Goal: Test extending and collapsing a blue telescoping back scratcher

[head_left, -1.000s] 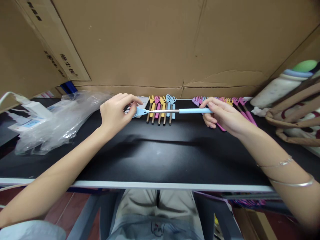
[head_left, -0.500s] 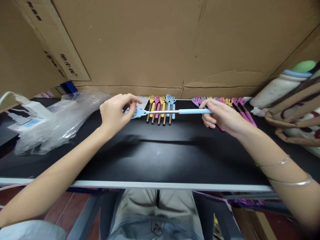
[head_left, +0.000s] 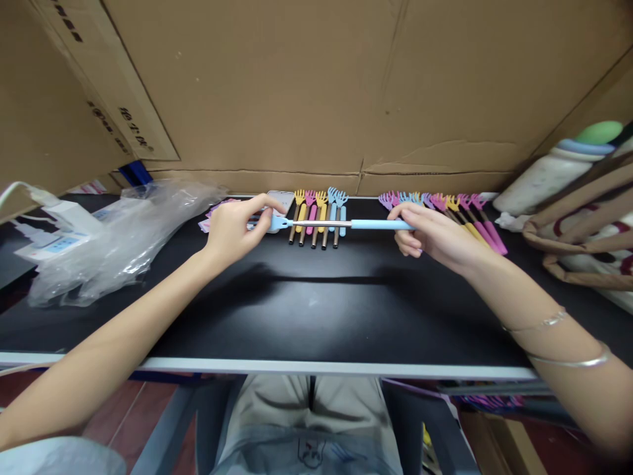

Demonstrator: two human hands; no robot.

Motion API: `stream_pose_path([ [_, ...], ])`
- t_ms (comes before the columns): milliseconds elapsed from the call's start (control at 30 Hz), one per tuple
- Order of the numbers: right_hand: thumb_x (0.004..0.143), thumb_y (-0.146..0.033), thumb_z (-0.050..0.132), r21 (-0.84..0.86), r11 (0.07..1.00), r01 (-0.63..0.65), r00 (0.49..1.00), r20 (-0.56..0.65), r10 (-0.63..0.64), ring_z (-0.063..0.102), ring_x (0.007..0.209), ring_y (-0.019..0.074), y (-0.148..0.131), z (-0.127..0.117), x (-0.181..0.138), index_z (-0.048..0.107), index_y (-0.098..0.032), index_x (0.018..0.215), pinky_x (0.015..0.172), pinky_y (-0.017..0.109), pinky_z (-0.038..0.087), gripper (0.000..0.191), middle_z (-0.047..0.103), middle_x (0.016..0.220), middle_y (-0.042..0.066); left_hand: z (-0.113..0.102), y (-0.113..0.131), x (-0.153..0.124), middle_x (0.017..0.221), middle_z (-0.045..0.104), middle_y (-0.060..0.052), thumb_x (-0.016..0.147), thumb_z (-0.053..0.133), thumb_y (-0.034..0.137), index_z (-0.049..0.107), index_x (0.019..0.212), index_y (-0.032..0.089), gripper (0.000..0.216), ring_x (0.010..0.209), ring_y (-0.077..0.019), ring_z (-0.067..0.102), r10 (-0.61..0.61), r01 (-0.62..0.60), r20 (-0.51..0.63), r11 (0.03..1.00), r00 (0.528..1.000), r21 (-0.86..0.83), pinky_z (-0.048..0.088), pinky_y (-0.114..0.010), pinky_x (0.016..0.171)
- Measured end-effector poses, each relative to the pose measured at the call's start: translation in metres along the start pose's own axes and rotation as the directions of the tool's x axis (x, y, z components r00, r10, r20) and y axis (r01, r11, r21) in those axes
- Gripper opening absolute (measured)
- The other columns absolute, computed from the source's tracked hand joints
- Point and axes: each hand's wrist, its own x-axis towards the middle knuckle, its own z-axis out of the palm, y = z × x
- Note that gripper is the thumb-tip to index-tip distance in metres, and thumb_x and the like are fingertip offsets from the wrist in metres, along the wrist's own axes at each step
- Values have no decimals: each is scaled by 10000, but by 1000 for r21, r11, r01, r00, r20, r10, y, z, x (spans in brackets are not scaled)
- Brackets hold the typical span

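Black tabletop [head_left: 311, 323], pale front edge [head_left: 311, 367]. At the back, middle: row of five telescopic back scratchers [head_left: 322, 216], claws rearward. Right of them, I see a second row of back scratchers [head_left: 452, 203], partly hidden. Far left: crumpled clear plastic [head_left: 123, 241], white power strip [head_left: 60, 247]. Far right: white bottle [head_left: 541, 181].

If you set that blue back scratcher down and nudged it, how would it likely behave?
The back scratcher would probably stay stiff: its metal rod runs straight between the left hand and the right hand. It seems light, held by a finger pinch at each end. Its round-looking handle might roll, though the wider head could check that.
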Motion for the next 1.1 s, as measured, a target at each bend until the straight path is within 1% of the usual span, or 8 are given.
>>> stream_pose_path([
  [100,937,-363,513,-7,999,-35,999,2,35,410,451,98,3,2,0,509,-189,932,494,251,363,174,391,514,-68,-1,-1,0,615,663,22,874,395,277,701,879,242,308,480,-114,511,30,-28,24,998,999,-59,363,-233,534],
  [200,929,-330,518,-16,998,-58,998,-14,57,402,456,94,6,5,1,518,-181,908,487,244,360,151,392,515,-64,0,-2,-2,714,711,7,872,378,271,701,884,237,325,534,-121,559,53,-47,55,993,997,-104,382,-234,549],
  [367,910,-323,542,-43,997,-66,997,-43,64,384,453,86,11,7,2,537,-165,870,480,242,348,163,390,508,-60,4,-1,-6,840,749,-7,874,395,246,706,871,218,312,603,-126,611,125,-111,73,979,989,-169,406,-229,578],
  [500,870,-355,605,-27,997,-65,997,-40,64,371,445,80,16,9,3,530,-175,857,472,240,332,195,364,492,-76,7,-2,-6,845,753,-13,872,402,247,709,856,198,312,624,-124,629,138,-120,67,967,988,-224,411,-220,583],
  [667,825,-381,668,-65,996,-66,998,14,67,396,459,80,25,13,4,548,-185,920,501,246,356,249,342,500,-95,7,-4,-5,820,749,-10,847,427,234,705,820,191,282,592,-116,599,109,-95,45,964,993,-250,397,-218,558],
  [800,837,-399,658,-101,994,-51,998,17,53,410,463,83,26,12,4,553,-185,930,508,251,358,256,357,497,-95,9,-4,-6,808,745,-7,841,436,218,703,810,189,270,581,-114,585,109,-95,38,960,993,-264,375,-221,540],
  [967,864,-439,627,-166,986,-21,999,46,29,443,461,87,25,11,3,541,-179,944,500,248,341,285,435,496,-82,10,-3,-8,760,734,7,832,435,202,704,796,194,271,532,-100,540,96,-84,34,962,995,-260,352,-223,523],
  [1100,861,-479,622,-154,987,-43,995,83,56,457,445,88,25,13,3,526,-174,950,491,245,351,332,430,488,-90,11,-2,-9,720,720,16,820,439,192,696,769,191,262,528,-96,544,81,-71,28,962,996,-265,359,-219,532],
])
